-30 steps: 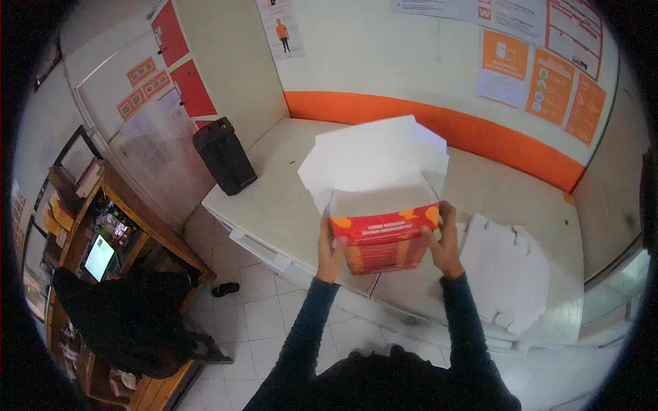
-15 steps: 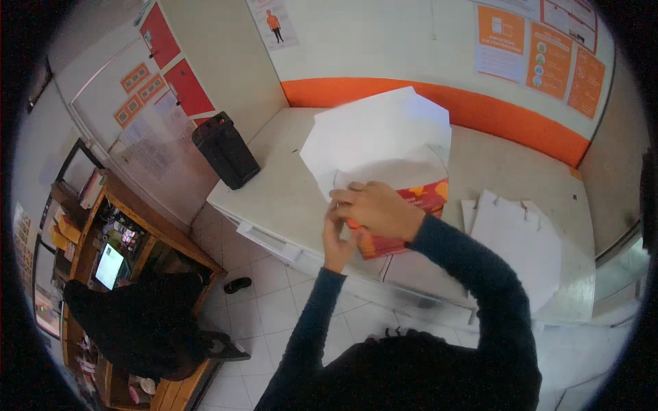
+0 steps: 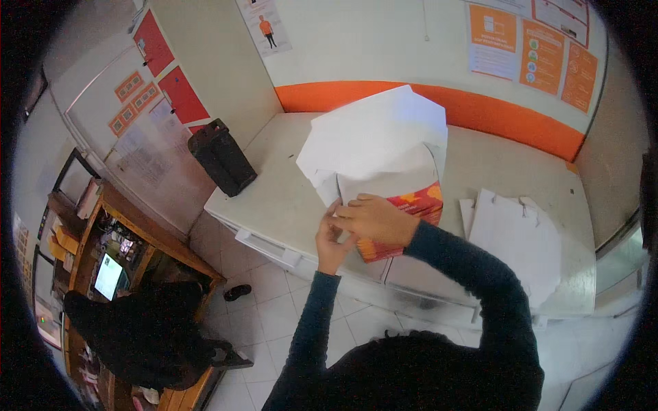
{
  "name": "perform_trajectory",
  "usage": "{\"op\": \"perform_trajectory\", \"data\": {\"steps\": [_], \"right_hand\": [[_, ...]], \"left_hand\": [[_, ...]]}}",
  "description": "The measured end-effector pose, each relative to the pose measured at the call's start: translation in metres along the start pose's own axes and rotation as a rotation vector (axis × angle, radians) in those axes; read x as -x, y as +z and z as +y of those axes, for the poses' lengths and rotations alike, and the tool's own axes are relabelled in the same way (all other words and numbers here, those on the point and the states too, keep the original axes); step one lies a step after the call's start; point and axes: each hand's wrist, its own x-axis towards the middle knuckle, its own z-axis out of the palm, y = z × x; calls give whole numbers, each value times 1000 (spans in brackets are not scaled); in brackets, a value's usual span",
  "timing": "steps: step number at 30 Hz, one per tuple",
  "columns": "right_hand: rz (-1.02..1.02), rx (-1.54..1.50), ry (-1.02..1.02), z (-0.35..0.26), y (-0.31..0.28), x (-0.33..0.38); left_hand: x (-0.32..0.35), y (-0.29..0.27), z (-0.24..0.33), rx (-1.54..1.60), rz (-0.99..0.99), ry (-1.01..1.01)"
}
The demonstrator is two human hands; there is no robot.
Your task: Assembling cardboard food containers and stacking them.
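Note:
A cardboard box [image 3: 428,201], red with yellow patches outside and white inside, stands partly folded near the front edge of the pale counter. Its large white lid [image 3: 377,127] is raised and leans toward the wall. At the box's near left corner, my left hand [image 3: 331,241] grips the cardboard with bent fingers and raised thumb side. My right hand [image 3: 380,222] reaches across the front and holds the same corner, its fingertips meeting the left ones. The exact edge between my fingers is hidden.
Flat white cardboard blanks [image 3: 514,240] lie on the counter [image 3: 274,198] at right. A black speaker-like box [image 3: 223,157] stands at its left end. An open drawer front [image 3: 267,248] juts out below. A person in black [image 3: 147,335] sits at a wooden desk [image 3: 154,233] at left.
Both hands have shifted slightly left and their fingers have come together at the box's corner. The box's near left white flap stands more upright. The whole view has turned slightly.

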Motion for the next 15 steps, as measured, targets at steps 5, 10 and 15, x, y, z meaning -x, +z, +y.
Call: {"op": "perform_trajectory", "data": {"steps": [5, 10, 15], "right_hand": [[530, 26, 168, 0, -24, 56], [936, -249, 648, 22, -3, 129], [821, -327, 639, 41, 25, 154]], "left_hand": [[-2, 7, 24, 66, 1, 112], [-32, 51, 78, -608, 186, 506], [-83, 135, 104, -880, -540, 616]]}}
